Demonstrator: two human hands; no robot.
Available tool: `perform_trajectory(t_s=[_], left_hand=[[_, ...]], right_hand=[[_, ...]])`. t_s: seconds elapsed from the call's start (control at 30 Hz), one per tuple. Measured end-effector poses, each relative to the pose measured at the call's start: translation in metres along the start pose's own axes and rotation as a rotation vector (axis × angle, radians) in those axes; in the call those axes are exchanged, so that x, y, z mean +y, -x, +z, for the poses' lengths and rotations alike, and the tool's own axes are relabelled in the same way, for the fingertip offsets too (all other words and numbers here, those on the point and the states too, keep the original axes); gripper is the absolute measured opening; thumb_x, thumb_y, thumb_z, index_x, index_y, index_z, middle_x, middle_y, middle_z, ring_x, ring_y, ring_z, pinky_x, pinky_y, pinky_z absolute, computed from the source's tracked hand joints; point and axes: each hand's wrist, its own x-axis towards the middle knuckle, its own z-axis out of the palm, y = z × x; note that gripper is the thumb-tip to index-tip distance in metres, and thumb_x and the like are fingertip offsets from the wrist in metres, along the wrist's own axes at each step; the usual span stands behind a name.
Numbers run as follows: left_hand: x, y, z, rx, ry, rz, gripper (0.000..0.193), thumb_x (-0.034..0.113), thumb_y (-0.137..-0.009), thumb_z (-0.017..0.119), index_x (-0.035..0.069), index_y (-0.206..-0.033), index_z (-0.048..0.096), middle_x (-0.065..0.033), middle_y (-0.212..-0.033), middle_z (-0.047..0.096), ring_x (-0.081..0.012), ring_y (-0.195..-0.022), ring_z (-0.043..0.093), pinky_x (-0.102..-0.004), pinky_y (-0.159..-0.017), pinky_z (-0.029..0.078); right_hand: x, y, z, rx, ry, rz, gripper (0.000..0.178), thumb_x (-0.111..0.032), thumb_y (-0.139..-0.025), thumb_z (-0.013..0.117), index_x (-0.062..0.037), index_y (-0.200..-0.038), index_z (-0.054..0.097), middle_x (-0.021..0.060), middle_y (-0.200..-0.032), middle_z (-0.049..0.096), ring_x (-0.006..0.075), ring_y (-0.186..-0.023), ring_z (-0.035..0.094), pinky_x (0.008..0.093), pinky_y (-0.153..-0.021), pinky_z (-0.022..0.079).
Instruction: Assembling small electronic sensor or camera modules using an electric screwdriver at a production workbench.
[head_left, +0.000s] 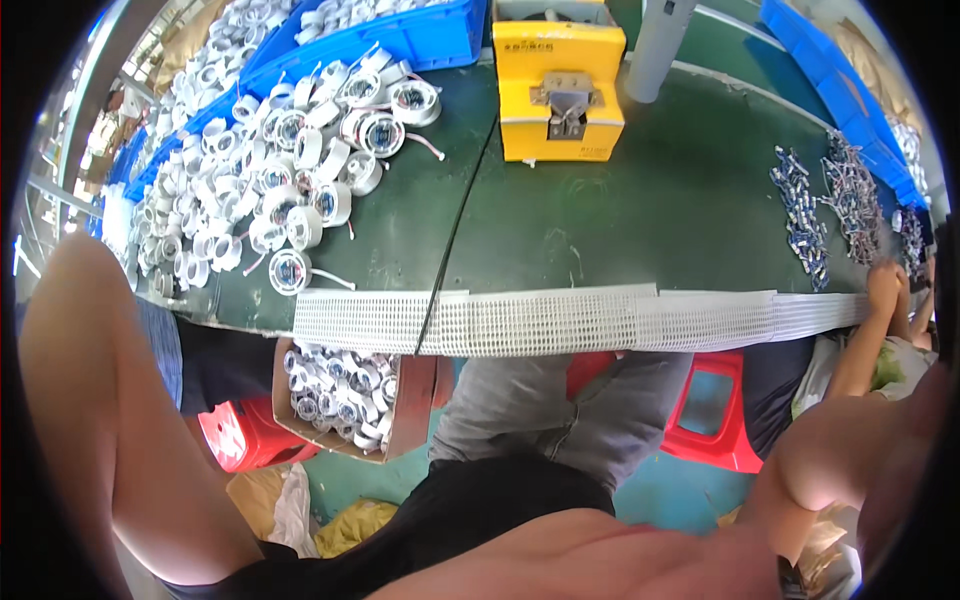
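Round white parts (pixel 302 228), many showing clear faces and some trailing short white wires, are lying in a large loose heap on the left half of a dark green workbench (pixel 560 220). One part (pixel 290 272) is sitting at the heap's front, its wire pointing right.

The person's left arm (pixel 90 400) is rising along the left edge and bending near the heap; the right arm (pixel 830 460) is bending at lower right. The left hand and right hand are both lying out of sight, so I cannot tell what grip either is making.

Behind the heap, blue bins (pixel 440 40) are holding more such parts. To the right, a yellow box-shaped device (pixel 560 140) with a metal fitting (pixel 568 98) is standing beside a grey post (pixel 660 50). Farther right, small wired pieces (pixel 800 220) are lying in bunches near a co-worker's hand (pixel 884 285), whose grip I cannot make out.

A white perforated strip (pixel 560 320) is running along the bench's near edge. Below it, a cardboard box (pixel 412 405) is holding similar white parts, left of the person's grey trousers (pixel 540 400). Red stools (pixel 745 430) are showing on both sides.
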Motion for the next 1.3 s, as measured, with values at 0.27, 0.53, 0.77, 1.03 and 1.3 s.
perform_trajectory(t_s=[0.27, 0.53, 0.77, 1.03, 1.3], left_hand=[[-0.024, 0.008, -0.011, -0.013, -0.046, -0.124, 0.026, 0.029, -0.094, 0.049, 0.003, -0.098, 0.05, -0.0159, -0.109, 0.057, -0.0316, -0.108, 0.061, -0.0452, -0.088, 0.054], [-0.083, -0.02, -0.003, 0.038, -0.072, -0.192, 0.02, 0.024, -0.094, 0.05, 0.004, -0.09, 0.053, -0.0143, -0.104, 0.059, -0.0298, -0.106, 0.062, -0.0453, -0.087, 0.054], [-0.105, -0.03, -0.046, 0.133, -0.213, -0.303, 0.019, 0.019, -0.094, 0.051, 0.004, -0.084, 0.055, -0.0128, -0.1, 0.06, -0.0283, -0.104, 0.063, -0.0453, -0.086, 0.054], [-0.129, -0.037, -0.079, 0.251, -0.321, -0.422, 0.021, 0.014, -0.094, 0.052, 0.005, -0.076, 0.058, -0.0112, -0.095, 0.062, -0.0265, -0.102, 0.064, -0.0454, -0.085, 0.054], [-0.11, -0.162, -0.132, 0.361, -0.026, -0.279, 0.034, -0.005, -0.087, 0.049, -0.002, -0.12, 0.053, -0.0087, -0.115, 0.057, -0.0171, -0.096, 0.06, -0.0297, -0.081, 0.054]], right_hand=[[0.002, 0.0, -0.004, 0.032, 0.028, -0.046, 0.061, -0.031, -0.086, 0.067, 0.001, -0.13, 0.037, 0.0177, -0.129, 0.047, 0.0305, -0.118, 0.047, 0.0441, -0.099, 0.04], [0.009, -0.019, -0.011, 0.01, 0.099, -0.14, 0.058, -0.031, -0.087, 0.065, 0.0011, -0.127, 0.039, 0.0177, -0.128, 0.048, 0.03, -0.115, 0.048, 0.043, -0.097, 0.041], [0.016, -0.051, -0.004, 0.077, 0.089, -0.31, 0.055, -0.031, -0.088, 0.064, 0.0013, -0.126, 0.04, 0.0176, -0.126, 0.049, 0.0295, -0.114, 0.049, 0.0421, -0.096, 0.042], [0.018, -0.078, 0.009, 0.126, 0.089, -0.476, 0.052, -0.03, -0.088, 0.063, 0.0014, -0.123, 0.042, 0.0175, -0.124, 0.05, 0.029, -0.111, 0.051, 0.041, -0.095, 0.043], [0.014, -0.091, 0.011, 0.148, 0.102, -0.549, 0.048, -0.03, -0.089, 0.062, 0.0016, -0.121, 0.044, 0.0174, -0.122, 0.051, 0.0286, -0.109, 0.052, 0.0399, -0.094, 0.045]])
